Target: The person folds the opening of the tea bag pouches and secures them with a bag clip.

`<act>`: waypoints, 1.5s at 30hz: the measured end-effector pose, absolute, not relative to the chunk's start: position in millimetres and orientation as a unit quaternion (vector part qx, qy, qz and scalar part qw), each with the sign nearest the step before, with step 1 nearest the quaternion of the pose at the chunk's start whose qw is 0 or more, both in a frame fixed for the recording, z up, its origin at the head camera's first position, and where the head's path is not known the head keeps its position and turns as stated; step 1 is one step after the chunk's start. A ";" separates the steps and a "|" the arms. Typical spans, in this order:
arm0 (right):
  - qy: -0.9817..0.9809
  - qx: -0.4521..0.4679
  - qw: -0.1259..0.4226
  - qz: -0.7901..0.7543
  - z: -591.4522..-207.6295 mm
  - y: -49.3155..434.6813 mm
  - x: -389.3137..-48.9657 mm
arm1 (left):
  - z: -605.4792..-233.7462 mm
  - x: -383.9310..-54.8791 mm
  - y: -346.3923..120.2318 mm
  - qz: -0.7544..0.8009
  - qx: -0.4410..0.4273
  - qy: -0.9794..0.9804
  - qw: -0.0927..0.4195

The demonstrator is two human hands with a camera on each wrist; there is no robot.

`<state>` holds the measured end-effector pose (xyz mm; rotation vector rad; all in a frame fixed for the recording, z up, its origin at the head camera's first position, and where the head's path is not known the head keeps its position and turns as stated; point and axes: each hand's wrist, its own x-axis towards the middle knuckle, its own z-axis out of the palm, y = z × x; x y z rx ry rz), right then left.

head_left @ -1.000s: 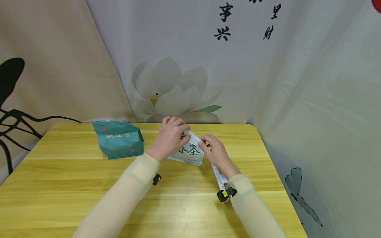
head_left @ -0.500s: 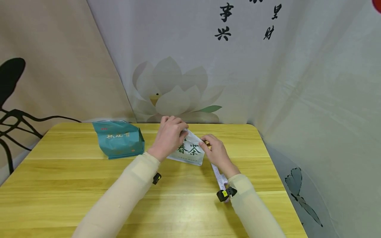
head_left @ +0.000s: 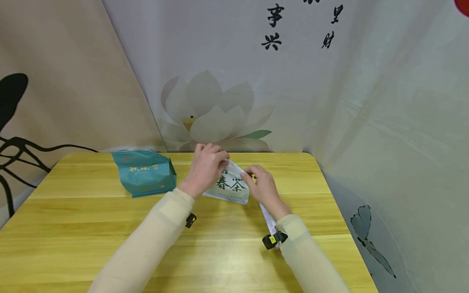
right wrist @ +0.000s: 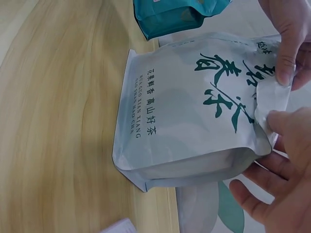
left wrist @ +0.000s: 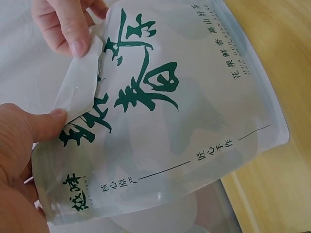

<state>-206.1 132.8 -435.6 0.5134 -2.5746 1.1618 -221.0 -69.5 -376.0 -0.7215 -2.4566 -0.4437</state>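
We are pinching the white tea pouch [head_left: 231, 185] above the worktop [head_left: 91, 215] with left hand [head_left: 206, 167] and right hand [head_left: 262, 188]; its top flap is now folding further down than before

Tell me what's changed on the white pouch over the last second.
The right hand crept slightly leftward across the white tea pouch, closing toward the left hand. Both keep their grip on the folded top strip. The pouch, teal bag and paper strip stayed put.
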 end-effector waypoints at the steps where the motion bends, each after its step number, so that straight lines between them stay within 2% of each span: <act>1: -0.889 0.175 0.139 0.401 -435.9 132.3 -206.0 | -376.0 -221.1 -69.7 -0.165 -0.268 -0.911 0.268; 10: -0.898 0.172 0.151 0.375 -434.2 130.4 -207.0 | -371.2 -221.0 -70.6 -0.169 -0.271 -0.913 0.254; 27: -0.895 0.178 0.136 0.386 -434.7 136.3 -206.9 | -376.1 -223.9 -76.1 -0.161 -0.301 -0.904 0.259; 45: -0.890 0.183 0.116 0.401 -433.7 148.9 -201.3 | -380.2 -225.0 -78.6 -0.172 -0.291 -0.906 0.256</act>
